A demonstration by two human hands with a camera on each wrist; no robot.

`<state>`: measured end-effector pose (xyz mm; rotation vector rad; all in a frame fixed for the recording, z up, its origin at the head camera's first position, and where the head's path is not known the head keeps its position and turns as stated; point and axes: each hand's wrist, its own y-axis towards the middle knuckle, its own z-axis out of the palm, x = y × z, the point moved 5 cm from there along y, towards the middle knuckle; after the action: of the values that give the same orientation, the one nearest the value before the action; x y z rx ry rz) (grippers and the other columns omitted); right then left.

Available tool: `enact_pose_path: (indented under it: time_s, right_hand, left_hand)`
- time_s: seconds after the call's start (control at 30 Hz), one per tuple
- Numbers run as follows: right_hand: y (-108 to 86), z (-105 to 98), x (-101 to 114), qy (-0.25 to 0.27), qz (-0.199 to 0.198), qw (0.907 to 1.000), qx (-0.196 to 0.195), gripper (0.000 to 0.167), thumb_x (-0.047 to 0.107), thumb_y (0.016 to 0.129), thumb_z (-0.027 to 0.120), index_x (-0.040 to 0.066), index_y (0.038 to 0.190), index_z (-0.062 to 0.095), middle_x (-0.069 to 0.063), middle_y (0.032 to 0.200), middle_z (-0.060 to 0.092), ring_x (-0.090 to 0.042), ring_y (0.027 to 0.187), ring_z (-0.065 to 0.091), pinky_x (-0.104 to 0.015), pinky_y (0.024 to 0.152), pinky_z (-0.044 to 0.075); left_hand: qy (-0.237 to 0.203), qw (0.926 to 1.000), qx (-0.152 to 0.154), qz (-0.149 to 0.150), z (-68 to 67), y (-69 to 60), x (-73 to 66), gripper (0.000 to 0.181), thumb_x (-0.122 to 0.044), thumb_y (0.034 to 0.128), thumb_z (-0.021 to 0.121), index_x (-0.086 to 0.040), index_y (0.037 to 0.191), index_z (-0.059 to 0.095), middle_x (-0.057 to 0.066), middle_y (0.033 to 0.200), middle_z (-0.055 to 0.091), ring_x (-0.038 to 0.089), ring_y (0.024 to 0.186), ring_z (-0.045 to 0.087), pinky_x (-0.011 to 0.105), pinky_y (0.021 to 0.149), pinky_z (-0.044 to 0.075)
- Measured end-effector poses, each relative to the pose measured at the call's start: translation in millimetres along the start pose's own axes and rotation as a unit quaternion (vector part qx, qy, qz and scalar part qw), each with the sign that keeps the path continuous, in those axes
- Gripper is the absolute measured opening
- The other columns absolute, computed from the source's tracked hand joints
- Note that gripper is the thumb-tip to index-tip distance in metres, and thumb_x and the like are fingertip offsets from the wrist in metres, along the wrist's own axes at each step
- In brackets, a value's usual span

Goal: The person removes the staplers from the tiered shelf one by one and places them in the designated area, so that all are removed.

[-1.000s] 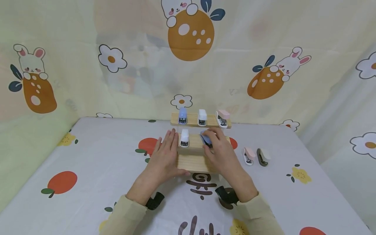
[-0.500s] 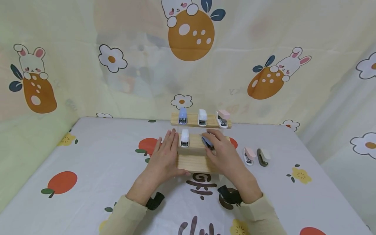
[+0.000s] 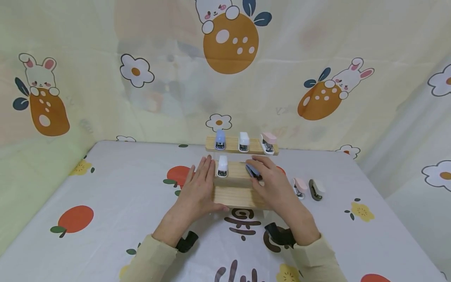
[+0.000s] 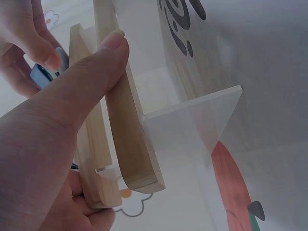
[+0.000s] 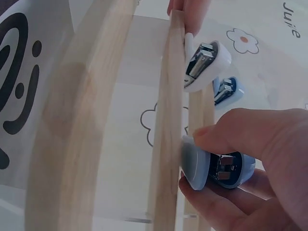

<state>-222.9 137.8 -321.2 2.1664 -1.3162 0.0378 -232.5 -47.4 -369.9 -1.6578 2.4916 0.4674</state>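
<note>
A small blue mini stapler [image 3: 253, 171] is pinched between the thumb and fingers of my right hand [image 3: 276, 188], on the right part of the middle wooden slat [image 3: 235, 170] of a tiered stand. In the right wrist view, the blue stapler [image 5: 196, 163] sits against that slat. Straight fingers of my left hand [image 3: 197, 190] lie along the stand's left end, and its thumb touches the lowest slat [image 3: 236, 196]. A white mini stapler [image 3: 222, 166] stands on the middle slat's left part. The back slat [image 3: 230, 145] bears blue, white and pink staplers.
Right of the stand, a pink-and-white stapler [image 3: 299, 188] and a grey-green stapler [image 3: 316, 190] lie on the patterned tablecloth [image 3: 116, 211]. Clear side panels [image 4: 192, 118] support the slats. A printed curtain [image 3: 169, 102] hangs behind the table.
My right hand has slid slightly to the right along the middle slat with the blue stapler. My left hand keeps its place at the stand.
</note>
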Motion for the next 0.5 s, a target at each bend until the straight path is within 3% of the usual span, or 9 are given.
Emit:
enact_pose_path:
  time_s: [0.5]
  right_hand:
    - [-7.2,-15,-3,-0.003,-0.004,1.0000,-0.006,0.045,0.001,0.083,0.076,0.002,0.127,0.063,-0.017,0.136,0.057,-0.035,0.122,0.060,-0.047,0.096,0.055]
  left_hand:
    - [0.001,1.0000,0.000,0.000,0.3,0.0,-1.2,0.138,-0.061,0.0574,0.089,0.002,0.157,0.017,0.017,0.166,0.015,0.030,0.155,0.011,0.050,0.126,0.013]
